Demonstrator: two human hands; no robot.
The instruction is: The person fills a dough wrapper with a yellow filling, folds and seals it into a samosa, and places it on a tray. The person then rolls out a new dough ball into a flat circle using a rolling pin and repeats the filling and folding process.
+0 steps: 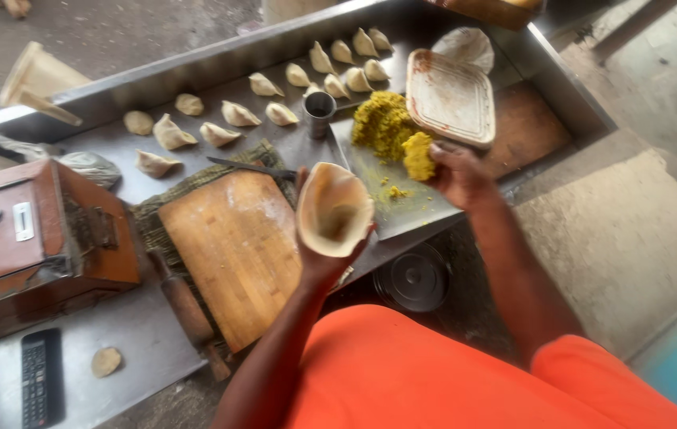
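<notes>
Street-food prep stall: steel worktop [156, 334] outdoors on concrete, rows of folded pastries [239, 115], filling pile [382, 123], wooden board [235, 246], cash box [32, 238].

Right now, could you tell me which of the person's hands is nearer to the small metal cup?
The right hand, gripping a lump of yellow filling just to the right of the metal cup. The left hand is lower down, holding a dough cone.

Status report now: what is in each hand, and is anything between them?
Left hand holds open dough cone, upright. Right hand grips yellow filling lump above steel tray. Nothing between hands.
</notes>
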